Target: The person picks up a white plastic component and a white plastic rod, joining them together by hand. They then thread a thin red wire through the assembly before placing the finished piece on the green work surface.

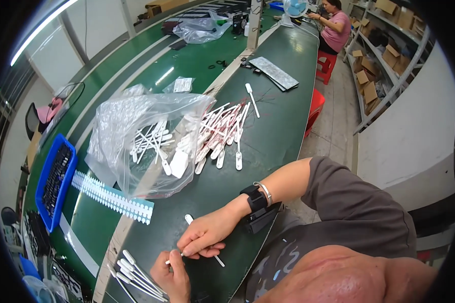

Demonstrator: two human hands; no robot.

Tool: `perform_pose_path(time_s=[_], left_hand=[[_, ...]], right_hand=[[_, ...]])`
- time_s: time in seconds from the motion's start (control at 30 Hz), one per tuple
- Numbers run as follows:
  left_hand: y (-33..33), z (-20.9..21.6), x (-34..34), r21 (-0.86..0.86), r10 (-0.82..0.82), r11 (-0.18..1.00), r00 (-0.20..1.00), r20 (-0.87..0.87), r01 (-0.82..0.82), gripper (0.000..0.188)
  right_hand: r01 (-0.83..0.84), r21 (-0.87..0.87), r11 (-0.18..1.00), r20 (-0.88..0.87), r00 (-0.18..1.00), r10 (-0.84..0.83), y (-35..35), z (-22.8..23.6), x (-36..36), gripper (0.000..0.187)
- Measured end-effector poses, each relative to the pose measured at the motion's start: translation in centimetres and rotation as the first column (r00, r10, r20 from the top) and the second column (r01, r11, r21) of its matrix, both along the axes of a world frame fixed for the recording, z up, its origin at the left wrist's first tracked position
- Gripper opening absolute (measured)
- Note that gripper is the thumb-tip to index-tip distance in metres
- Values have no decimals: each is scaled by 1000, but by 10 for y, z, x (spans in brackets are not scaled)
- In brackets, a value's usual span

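Dark grey-brown short sleeve (pixel 359 199), black wristband (pixel 255 200), silver bangle (pixel 264 192).

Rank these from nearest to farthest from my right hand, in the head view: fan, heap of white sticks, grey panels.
1. Heap of white sticks: straight ahead.
2. Grey panels: beyond, toward the right.
3. Fan: farther still, at picture's top.

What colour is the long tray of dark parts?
The tray is blue, seen in the head view.

Blue tray (pixel 70 169) holding black parts (pixel 57 174); red stool (pixel 326 64) under a seated co-worker (pixel 335 31); metal shelves (pixel 399 82) bearing cardboard boxes (pixel 369 92).
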State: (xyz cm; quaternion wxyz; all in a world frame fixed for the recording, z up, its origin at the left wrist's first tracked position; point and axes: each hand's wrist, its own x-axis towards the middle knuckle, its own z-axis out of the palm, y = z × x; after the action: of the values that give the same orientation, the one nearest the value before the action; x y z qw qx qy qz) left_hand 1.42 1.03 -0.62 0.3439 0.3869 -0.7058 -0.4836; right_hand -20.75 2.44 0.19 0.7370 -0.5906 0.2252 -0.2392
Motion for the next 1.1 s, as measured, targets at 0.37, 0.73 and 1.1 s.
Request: perform_pose_path(time_s=[0.37, 0.73, 1.1], left_hand=[[13, 18, -6, 112, -33, 993, 999, -10, 34, 42], [-5, 14, -23, 517, 32, 850, 970, -242, 101, 42], [-14, 13, 2, 582, 133, 806, 925, -357, 109, 45]], right_hand=[[10, -16, 1000, -9, 1000, -10, 10, 5, 1, 35], [30, 388, 921, -55, 998, -9, -3, 9, -15, 39], [116, 478, 871, -37, 993, -112, 0, 6, -1, 48]])
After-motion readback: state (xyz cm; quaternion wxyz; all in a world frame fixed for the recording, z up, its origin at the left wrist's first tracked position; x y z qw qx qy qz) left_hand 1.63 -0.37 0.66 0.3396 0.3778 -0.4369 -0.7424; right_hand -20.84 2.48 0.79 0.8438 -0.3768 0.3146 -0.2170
